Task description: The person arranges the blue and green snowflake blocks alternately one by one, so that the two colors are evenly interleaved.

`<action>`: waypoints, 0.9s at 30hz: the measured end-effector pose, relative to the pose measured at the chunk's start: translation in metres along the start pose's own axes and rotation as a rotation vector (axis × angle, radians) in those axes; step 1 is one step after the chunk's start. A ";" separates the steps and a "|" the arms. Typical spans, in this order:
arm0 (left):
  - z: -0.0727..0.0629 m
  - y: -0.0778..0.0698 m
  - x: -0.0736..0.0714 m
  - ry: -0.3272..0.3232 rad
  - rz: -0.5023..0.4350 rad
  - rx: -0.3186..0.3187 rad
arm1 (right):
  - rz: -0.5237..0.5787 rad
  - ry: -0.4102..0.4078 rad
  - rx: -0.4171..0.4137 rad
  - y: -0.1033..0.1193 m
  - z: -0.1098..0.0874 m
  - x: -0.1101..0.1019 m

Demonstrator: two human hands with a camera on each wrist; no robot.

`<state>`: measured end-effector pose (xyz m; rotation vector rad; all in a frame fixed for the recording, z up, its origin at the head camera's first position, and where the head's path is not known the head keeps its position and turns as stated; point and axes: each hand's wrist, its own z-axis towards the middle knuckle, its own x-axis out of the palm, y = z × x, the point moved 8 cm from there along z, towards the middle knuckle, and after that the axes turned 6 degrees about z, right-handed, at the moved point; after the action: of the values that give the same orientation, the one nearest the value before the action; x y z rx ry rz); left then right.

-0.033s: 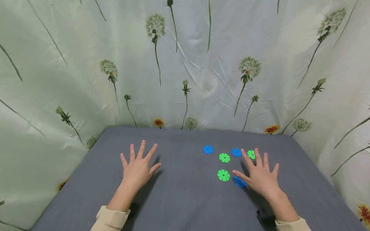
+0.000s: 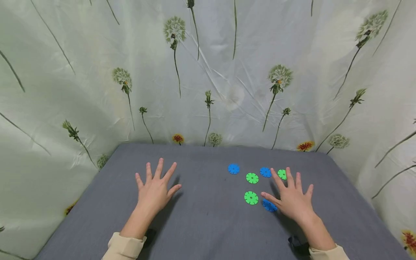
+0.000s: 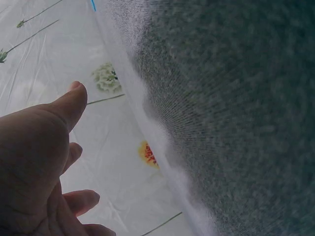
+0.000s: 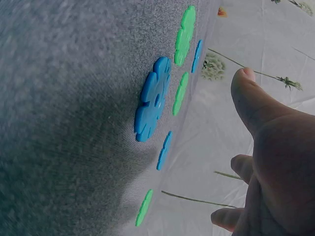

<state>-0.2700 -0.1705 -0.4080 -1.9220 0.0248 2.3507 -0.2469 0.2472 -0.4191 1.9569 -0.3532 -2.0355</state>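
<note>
With its fingers spread and straight, my left hand hovers over the left part of the grey-covered table, holding nothing. My right hand is likewise spread above the right side, its thumb over a blue notched plastic disc. That disc shows large in the right wrist view, lying flat and apart from the hand. To its left is a green notched disc. Farther back lie another green disc, two blue discs and a third green disc, partly covered by my right fingers.
The table has a grey cloth. Behind it and at both sides hangs a pale curtain printed with dandelions. A dark strap is at the right wrist, and a beige sleeve covers the left forearm.
</note>
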 end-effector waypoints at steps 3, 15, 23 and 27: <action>0.000 0.000 0.001 0.005 -0.003 0.001 | 0.004 -0.001 -0.003 0.001 0.000 -0.001; 0.002 -0.001 0.001 0.026 0.009 0.025 | 0.019 0.013 -0.002 -0.002 -0.001 -0.004; 0.020 -0.016 0.001 0.037 -0.025 0.089 | -0.027 -0.027 -0.066 0.004 0.000 -0.006; 0.035 -0.031 0.007 0.081 -0.081 0.155 | -0.003 -0.027 -0.096 0.013 0.003 -0.004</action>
<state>-0.3029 -0.1363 -0.4057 -1.9053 0.1287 2.1508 -0.2496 0.2365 -0.4109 1.8764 -0.2537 -2.0424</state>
